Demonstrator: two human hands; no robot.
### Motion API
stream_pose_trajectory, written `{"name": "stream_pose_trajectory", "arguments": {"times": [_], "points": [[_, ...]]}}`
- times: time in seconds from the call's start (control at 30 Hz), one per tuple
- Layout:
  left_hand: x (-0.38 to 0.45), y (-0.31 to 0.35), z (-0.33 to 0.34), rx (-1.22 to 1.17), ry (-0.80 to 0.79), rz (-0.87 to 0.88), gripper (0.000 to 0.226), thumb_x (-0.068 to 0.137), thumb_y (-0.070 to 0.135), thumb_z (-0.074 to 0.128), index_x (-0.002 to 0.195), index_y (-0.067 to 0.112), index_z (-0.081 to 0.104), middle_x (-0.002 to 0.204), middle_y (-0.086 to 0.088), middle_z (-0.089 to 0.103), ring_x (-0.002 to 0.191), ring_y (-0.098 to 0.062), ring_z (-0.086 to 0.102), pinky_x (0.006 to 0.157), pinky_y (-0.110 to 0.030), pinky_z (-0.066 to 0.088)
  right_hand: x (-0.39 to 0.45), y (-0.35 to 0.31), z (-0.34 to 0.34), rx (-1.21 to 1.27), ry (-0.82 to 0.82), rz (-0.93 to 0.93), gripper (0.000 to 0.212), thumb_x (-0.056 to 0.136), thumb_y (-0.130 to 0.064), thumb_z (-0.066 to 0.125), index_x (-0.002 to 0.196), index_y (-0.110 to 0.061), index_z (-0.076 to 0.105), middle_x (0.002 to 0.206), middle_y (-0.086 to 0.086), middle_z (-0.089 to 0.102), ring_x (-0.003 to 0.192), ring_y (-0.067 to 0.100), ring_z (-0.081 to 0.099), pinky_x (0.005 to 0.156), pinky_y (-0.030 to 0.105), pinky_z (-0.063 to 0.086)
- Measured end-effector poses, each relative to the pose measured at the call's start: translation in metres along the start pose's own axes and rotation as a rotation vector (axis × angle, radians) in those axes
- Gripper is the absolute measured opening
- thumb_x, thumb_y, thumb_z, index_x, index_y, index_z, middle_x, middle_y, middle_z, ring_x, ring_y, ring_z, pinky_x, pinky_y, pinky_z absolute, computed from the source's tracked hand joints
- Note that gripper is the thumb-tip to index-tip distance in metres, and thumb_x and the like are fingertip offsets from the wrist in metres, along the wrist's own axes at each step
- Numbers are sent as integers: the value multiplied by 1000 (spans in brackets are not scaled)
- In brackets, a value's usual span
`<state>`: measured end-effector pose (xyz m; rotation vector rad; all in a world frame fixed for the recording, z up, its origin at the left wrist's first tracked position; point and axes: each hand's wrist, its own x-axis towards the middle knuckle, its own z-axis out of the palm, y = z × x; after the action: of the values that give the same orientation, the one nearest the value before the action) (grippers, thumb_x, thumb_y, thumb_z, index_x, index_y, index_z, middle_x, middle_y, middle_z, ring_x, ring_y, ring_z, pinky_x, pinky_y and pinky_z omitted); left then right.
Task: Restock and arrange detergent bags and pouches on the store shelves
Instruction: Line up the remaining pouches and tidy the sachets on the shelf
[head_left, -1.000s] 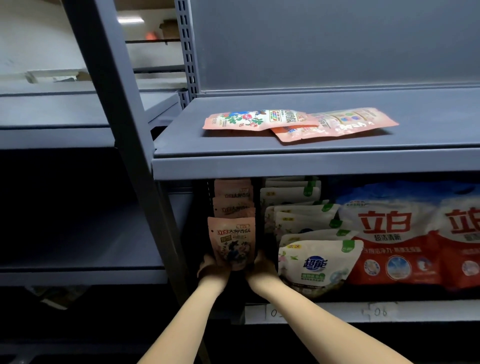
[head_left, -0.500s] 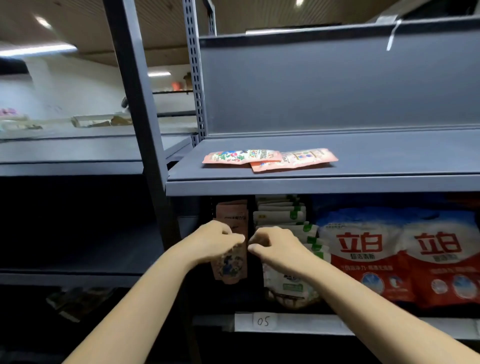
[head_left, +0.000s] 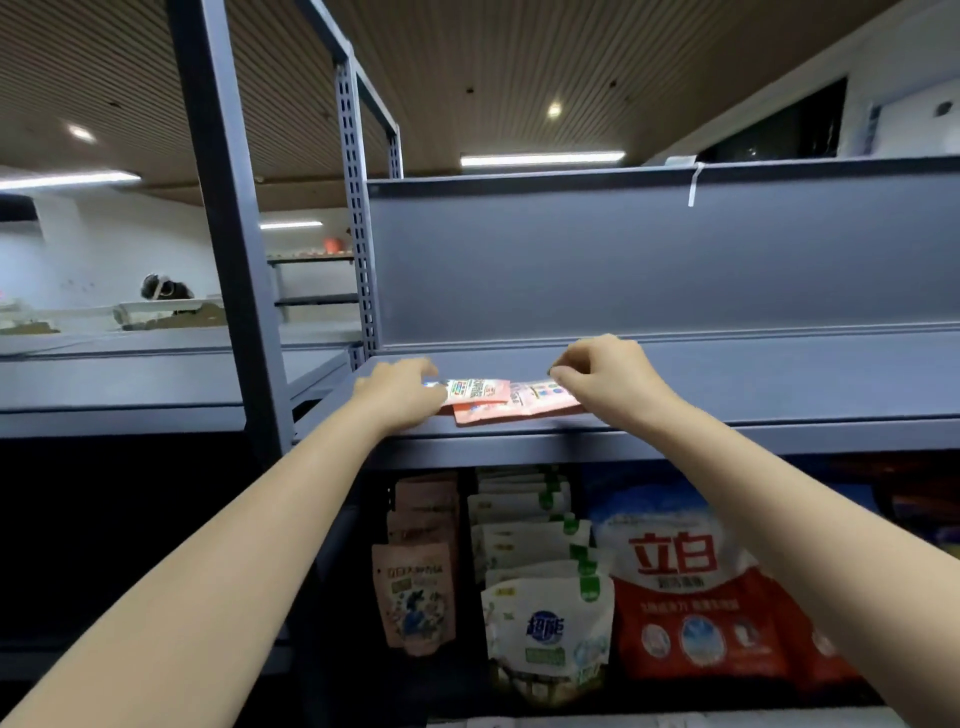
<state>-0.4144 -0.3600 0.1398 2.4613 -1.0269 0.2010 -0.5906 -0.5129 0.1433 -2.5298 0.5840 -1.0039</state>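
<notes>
Grey painted steel upper shelf (head_left: 727, 384), flat and matte, with a folded front lip and a plain upright back panel; wide bare surface runs to the right of the goods and behind them. Item: two flat pink pouches (head_left: 498, 397), glossy printed film, lying overlapped close to the shelf's front edge near its left end. Left hand (head_left: 400, 392) rests over the left end of the pouches, fingers curled down onto it; whether it grips cannot be told. Right hand (head_left: 605, 371) hovers at their right end, fingers loosely curled, thumb and forefinger narrowed at the pouch edge. Beneath the shelf: upright pink pouches (head_left: 415, 592), white-and-green pouches (head_left: 545, 634) beside them, then large red-and-white bags (head_left: 691, 597), soft and creased, packed side by side.
</notes>
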Motion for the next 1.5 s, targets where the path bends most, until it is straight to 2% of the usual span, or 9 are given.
{"name": "stream_pose_trajectory", "arguments": {"times": [0.23,0.5,0.63,0.73,0.87,1.0,1.17,1.27,1.5], "points": [[16,-18,16,154,-127,-23,56,88,50,25,143,43,27,147,-5,42,131,-31,37,99,-41,24,24,11,32,-164,-436,-14,55,85,-41,56,138,-30,45,135,2,55,125,28,46,101,36,36],[15,-10,4,296,52,-131,45,89,50,25,108,26,56,117,-3,60,98,-27,48,74,-33,31,30,20,39,-435,-194,-263,35,94,-43,46,123,-26,54,113,7,65,106,33,57,78,36,42],[17,-18,9,341,-54,-160,60,90,57,22,123,21,57,133,-10,49,121,-29,42,94,-41,33,31,21,28,-556,-65,-276,22,91,-30,49,103,-14,56,102,14,65,95,37,58,67,35,34],[16,-18,10,198,-184,-164,56,92,51,20,130,22,50,142,-8,43,129,-29,36,107,-46,23,29,25,12,-311,241,-191,13,84,-21,56,89,-9,57,87,16,66,82,37,57,64,36,35],[16,-12,3,208,-129,-131,39,87,53,28,97,24,52,114,-3,58,107,-24,44,91,-42,30,28,26,-4,319,456,63,8,86,-17,53,85,-10,57,73,2,60,69,22,52,55,27,33],[10,-4,-3,-12,-148,-207,54,68,58,48,98,15,59,101,-10,67,97,-29,64,93,-41,50,25,29,0,511,367,188,3,88,-14,49,90,-14,52,77,-7,57,68,2,51,49,7,36],[8,2,-13,-429,-164,-367,42,71,25,66,107,6,52,95,-18,68,66,-29,66,59,-31,53,17,35,-1,750,124,262,12,89,-9,56,93,-20,58,94,1,69,79,13,70,62,30,56],[6,7,-16,-686,-83,-399,18,76,7,57,93,1,54,56,-14,65,39,-25,59,36,-26,46,16,29,-7,857,90,262,22,88,1,51,91,-17,64,90,-1,70,69,10,71,53,28,55],[-13,12,-7,-956,234,-269,4,65,11,47,66,10,44,75,-12,48,72,-23,45,66,-34,37,14,17,-12,893,170,330,13,86,-7,59,81,-14,69,83,6,73,69,18,72,55,28,56]]}}
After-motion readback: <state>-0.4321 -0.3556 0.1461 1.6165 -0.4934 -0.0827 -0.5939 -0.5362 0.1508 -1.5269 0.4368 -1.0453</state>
